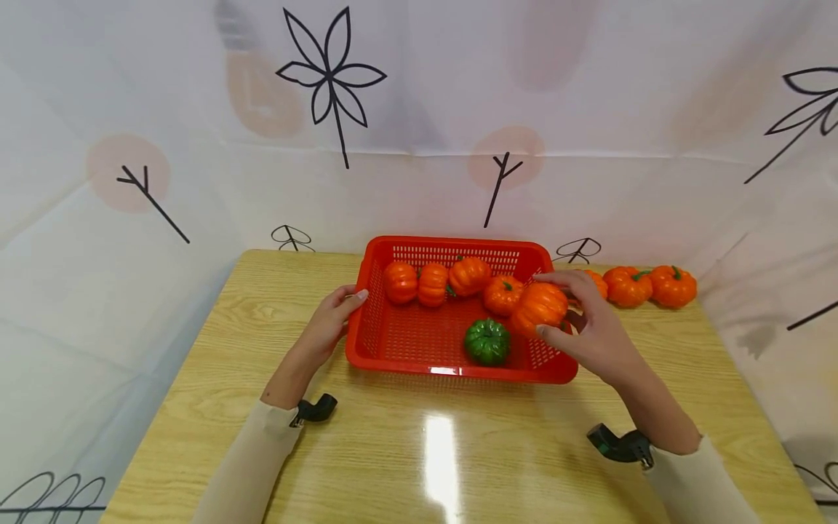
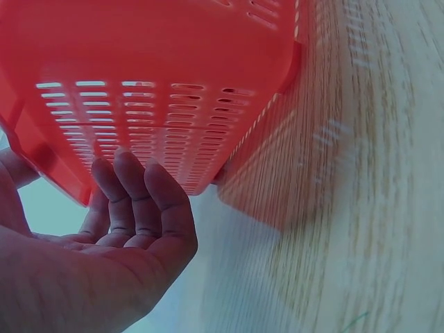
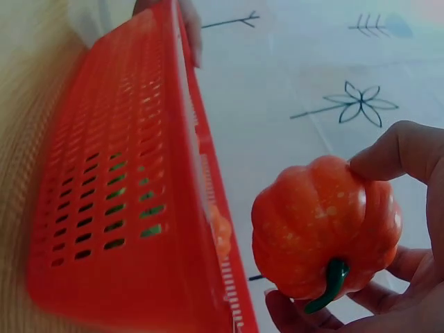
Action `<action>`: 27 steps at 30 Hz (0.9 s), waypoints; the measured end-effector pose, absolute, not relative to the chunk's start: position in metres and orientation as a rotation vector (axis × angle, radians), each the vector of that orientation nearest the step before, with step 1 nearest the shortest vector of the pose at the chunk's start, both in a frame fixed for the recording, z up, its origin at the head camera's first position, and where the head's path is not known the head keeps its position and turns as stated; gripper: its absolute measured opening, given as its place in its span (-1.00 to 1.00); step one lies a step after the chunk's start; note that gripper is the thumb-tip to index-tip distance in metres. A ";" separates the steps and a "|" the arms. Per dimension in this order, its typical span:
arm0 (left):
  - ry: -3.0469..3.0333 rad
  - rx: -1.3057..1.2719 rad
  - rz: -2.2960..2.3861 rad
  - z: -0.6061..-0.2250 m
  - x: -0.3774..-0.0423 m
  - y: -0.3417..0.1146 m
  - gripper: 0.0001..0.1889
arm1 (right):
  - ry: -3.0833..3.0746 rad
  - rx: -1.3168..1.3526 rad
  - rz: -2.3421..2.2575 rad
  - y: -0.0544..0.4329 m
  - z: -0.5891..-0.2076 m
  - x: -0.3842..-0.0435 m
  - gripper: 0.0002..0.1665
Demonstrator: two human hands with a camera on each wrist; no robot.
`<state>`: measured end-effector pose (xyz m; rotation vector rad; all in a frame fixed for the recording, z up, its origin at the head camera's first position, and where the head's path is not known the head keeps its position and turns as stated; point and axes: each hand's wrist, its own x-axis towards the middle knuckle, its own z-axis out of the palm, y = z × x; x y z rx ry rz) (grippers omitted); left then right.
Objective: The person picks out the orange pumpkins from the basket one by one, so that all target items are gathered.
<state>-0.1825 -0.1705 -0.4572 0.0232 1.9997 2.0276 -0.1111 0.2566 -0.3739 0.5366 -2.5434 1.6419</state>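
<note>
Basket, red perforated plastic (image 1: 393,366): sits upright on light wood-grain table (image 1: 366,451).
Hand, left (image 1: 327,320): grips the basket, thumb over the left rim, fingers at the outer wall.
Hand, right (image 1: 596,335): thumb and fingers grip ribbed orange pumpkin with curved green stem (image 1: 540,307), above the basket's right end.
Basket contents: four small orange pumpkins (image 1: 469,276); one green ribbed pumpkin (image 1: 487,342).
Table, rear right: orange pumpkin row (image 1: 627,287), leftmost partly hidden.
</note>
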 end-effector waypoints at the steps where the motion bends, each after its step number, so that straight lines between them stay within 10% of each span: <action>1: 1.999 0.024 2.027 -0.457 -0.183 -0.171 -0.43 | -2.544 0.531 1.638 0.258 -0.375 -0.111 -0.22; 27: 1.990 0.046 2.033 -0.456 -0.180 -0.170 -0.41 | -2.430 0.463 1.698 0.289 -0.392 -0.106 -0.22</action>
